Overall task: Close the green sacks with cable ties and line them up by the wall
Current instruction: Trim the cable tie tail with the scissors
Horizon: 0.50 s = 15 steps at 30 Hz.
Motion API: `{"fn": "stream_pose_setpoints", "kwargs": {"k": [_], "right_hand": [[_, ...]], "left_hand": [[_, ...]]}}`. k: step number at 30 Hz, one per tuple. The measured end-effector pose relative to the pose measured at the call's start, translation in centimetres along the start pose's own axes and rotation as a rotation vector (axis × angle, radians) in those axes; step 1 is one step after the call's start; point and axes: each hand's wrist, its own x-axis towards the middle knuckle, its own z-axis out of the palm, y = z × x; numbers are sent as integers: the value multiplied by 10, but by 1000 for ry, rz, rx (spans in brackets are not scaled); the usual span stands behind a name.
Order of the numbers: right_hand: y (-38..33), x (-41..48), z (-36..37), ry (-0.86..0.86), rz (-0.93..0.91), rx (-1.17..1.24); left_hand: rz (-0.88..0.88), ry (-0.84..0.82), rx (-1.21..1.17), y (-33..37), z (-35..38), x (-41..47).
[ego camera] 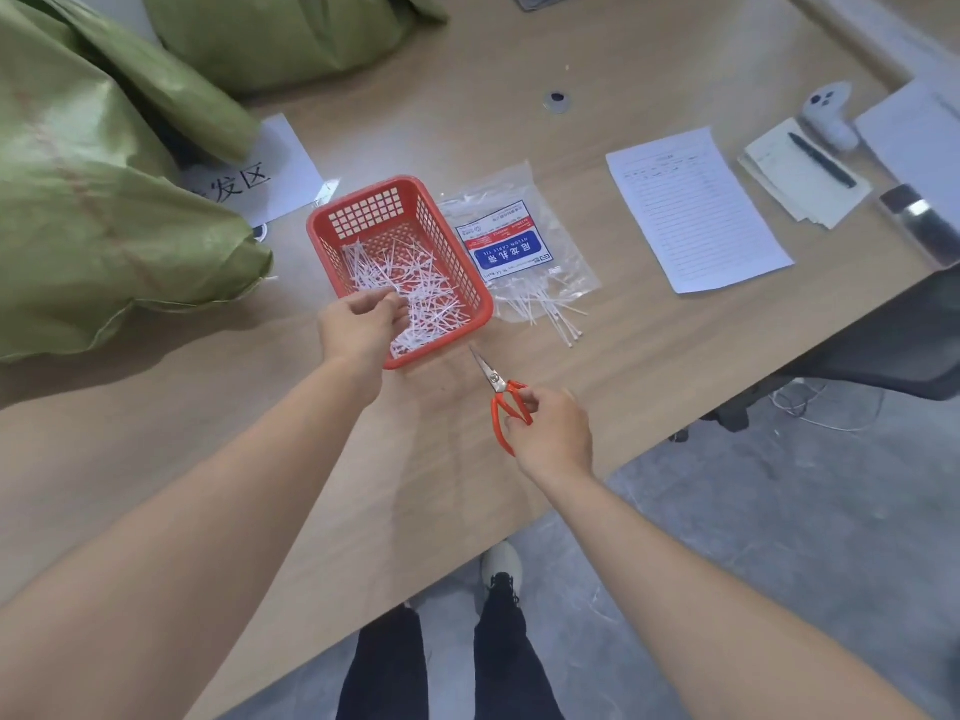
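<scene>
Red basket [371,213] as landmark, green sack [104,226] bulks close on its left, second green sack [275,39] lies beyond it, cable-tie bag [519,252] lies flat just beside its right wall, scissors [498,397] sit at its near right corner, bare tabletop [426,459] stays open nearer than it, open strip runs past its far wall, printed sheet [696,210] lies flat well to its right.

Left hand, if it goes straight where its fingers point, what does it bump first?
Probably the white cable tie pieces in the red basket; the left hand hangs over its near rim.

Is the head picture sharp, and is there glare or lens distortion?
Head view: slightly soft, yet the cable tie bag label reads. Head view: mild sheen on the green sack. Head view: wide lens stretches the left forearm near the corner.
</scene>
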Motion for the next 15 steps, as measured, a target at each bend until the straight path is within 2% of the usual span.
{"fn": "stream_pose_setpoints", "kwargs": {"k": [6,15], "right_hand": [[9,7,17,-57,65,-100],[7,13,35,-102,91,-142]], "left_hand": [[37,-123,105,-4,7,6],[11,-93,126,-11,1,1]]}}
